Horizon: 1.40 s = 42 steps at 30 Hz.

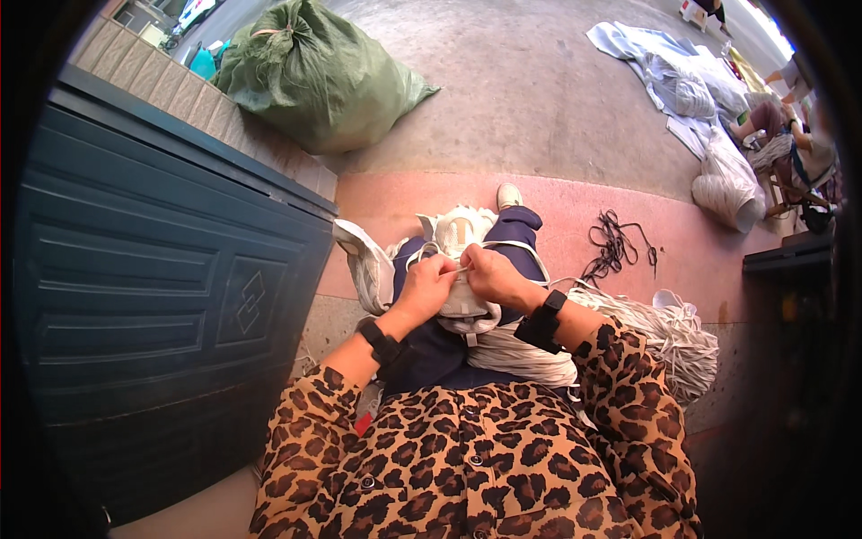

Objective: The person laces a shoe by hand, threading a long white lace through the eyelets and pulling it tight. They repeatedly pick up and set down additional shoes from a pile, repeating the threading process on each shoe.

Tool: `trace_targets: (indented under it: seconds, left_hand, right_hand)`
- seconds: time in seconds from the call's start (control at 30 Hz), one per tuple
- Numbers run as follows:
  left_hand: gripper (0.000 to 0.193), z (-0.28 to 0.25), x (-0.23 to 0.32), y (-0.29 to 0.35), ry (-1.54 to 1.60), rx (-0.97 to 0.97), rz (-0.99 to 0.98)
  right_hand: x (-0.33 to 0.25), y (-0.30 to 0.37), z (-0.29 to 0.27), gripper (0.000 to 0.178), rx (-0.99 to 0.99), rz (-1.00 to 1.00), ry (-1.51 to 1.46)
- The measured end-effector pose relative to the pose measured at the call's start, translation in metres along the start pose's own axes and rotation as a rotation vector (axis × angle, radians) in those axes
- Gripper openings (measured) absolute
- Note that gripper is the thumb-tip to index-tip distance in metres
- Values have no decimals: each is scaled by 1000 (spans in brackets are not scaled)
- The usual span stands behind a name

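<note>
While both hands meet over the lap, the left hand (427, 286) is curled nearly closed, its fingertips pinching a thin white lace (460, 269) that runs across to the other hand. Just beside it, the right hand (489, 275) is likewise closed tight, thumb and fingers gripping the same lace from the opposite end, so the 2 hands almost touch. Each wrist carries a black wristband (542, 322). Beneath the hands sits a white shoe upper (458, 232), resting on the person's dark blue trousers (512, 226); the lace appears to pass through it, though the exact threading is too small to tell. A white shoe tip (509, 195) of the person's own foot shows past the knee. Leopard-print sleeves (620, 395) frame the lower part of the view.

To the person's right, touching the thigh, lies a thick bundle of white laces (664, 337). Farther out on the pink pavement (575, 216) is a loose tangle of black laces (615, 244). A dark blue panelled door (153, 296) stands on the person's left, and beyond it a stuffed green sack (314, 76) sits on the grey concrete. Well apart at the upper right, a white bag (727, 180) and pale cloths (664, 63) lie near another seated person (790, 144).
</note>
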<state>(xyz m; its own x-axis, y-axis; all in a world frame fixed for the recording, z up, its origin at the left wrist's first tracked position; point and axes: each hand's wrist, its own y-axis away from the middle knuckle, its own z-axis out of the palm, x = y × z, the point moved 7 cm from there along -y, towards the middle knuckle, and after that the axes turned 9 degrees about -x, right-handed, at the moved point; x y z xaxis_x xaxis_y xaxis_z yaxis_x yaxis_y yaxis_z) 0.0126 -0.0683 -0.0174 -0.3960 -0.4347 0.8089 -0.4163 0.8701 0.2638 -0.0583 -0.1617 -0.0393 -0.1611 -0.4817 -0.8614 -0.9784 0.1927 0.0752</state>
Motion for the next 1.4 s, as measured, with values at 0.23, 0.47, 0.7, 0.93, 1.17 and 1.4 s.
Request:
trace_targets:
  seconds: [0.23, 0.47, 0.7, 0.93, 1.17, 1.4]
  left_hand:
    - [5, 10, 28, 9, -475, 121, 373]
    - [12, 16, 34, 4, -631, 11, 530]
    - [11, -6, 27, 0, -624, -36, 509]
    - [7, -29, 22, -12, 449, -262, -41]
    - [14, -16, -14, -10, 138, -265, -156]
    - [12, -3, 13, -22, -605, -233, 84]
  right_hand:
    - [0, 1, -4, 14, -53, 16, -120]
    - [11, 2, -4, 19, -104, 99, -251]
    - [3, 14, -23, 24, 3, 93, -41]
    - [-24, 7, -17, 33, -202, 43, -125]
    - [-7, 7, -33, 27, -29, 211, -416]
    - [-23, 5, -31, 22, -61, 70, -367]
